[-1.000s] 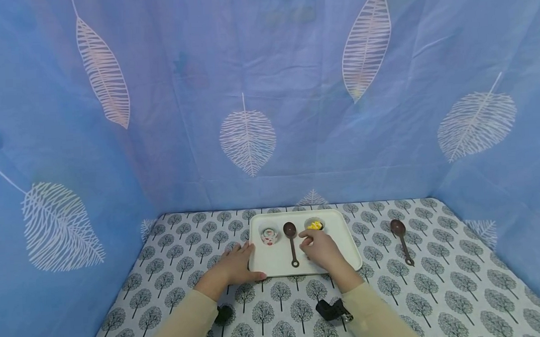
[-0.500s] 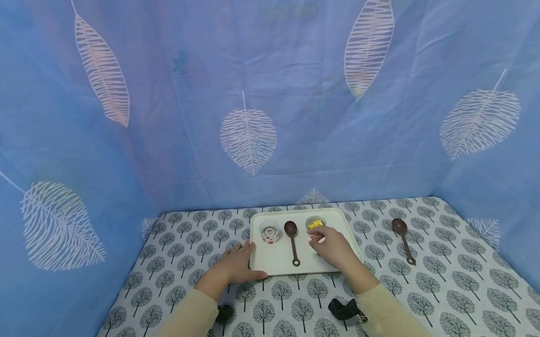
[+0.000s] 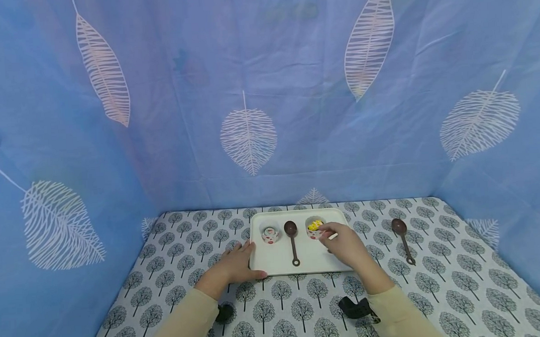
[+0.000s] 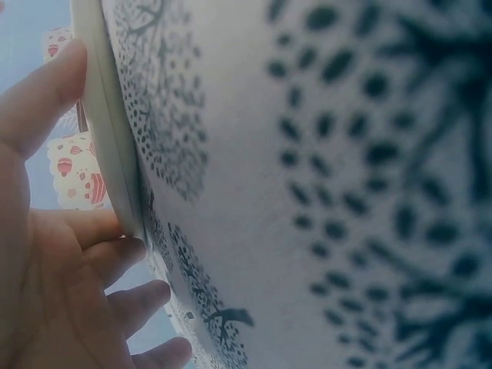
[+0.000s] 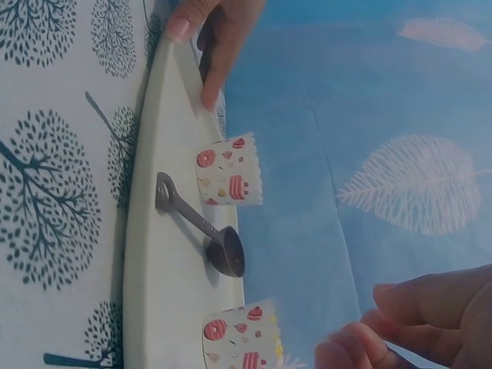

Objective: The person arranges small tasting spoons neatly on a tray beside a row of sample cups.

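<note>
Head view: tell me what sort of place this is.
Probably a staged tabletop set: blue leaf-print fabric encloses the back and sides, tree-print cloth covers the surface, and a white tray lies on it.

I have the left forearm [image 3: 186, 318] and right forearm [image 3: 400, 313] reaching in from the near side, pale sleeves ending short of both bare wrists. The left hand [image 3: 234, 265] I hold palm down, thumb pointing right, well apart from fingers fanned toward the far side. The right hand [image 3: 343, 243] I angle left and far, fingers bent, thumb near them.
</note>
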Demonstrator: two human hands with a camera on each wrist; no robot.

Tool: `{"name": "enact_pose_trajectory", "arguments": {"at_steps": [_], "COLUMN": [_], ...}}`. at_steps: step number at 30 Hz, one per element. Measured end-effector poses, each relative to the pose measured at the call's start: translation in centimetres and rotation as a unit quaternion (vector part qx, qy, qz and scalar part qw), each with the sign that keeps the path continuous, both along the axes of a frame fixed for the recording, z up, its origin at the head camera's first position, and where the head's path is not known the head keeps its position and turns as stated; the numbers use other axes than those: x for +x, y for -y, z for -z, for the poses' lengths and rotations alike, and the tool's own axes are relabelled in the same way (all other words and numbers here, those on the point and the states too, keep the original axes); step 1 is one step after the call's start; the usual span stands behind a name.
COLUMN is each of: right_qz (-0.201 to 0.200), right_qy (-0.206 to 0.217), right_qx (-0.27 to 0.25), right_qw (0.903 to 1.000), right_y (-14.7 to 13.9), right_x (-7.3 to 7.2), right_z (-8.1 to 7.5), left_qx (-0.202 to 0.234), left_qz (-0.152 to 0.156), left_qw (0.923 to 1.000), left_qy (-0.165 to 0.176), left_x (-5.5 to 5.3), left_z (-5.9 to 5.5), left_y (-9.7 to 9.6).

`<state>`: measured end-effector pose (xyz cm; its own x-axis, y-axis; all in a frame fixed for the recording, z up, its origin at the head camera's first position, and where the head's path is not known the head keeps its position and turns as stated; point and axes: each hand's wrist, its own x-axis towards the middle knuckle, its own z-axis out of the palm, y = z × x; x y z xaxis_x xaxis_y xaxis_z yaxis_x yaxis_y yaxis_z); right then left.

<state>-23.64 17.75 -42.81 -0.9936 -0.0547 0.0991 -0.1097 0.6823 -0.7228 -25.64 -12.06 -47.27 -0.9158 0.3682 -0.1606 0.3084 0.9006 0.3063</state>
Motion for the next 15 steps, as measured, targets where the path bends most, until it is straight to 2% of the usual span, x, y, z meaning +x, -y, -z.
{"name": "enact_pose_trajectory", "arguments": {"at_steps": [15], "right_qz": [-0.014], "right_qy": [0.003], "right_qx": [0.006], "right_qw": [0.9999], "right_y": [-2.1], "right_x": [0.5], "right_z": [-1.2], "left_qx": [-0.003], "left_qz": [0.0], "left_qw": [1.0], "left_qy": [0.002], "left_x": [0.1], "left_z": [-0.1], "left_y": [-0.1]}}
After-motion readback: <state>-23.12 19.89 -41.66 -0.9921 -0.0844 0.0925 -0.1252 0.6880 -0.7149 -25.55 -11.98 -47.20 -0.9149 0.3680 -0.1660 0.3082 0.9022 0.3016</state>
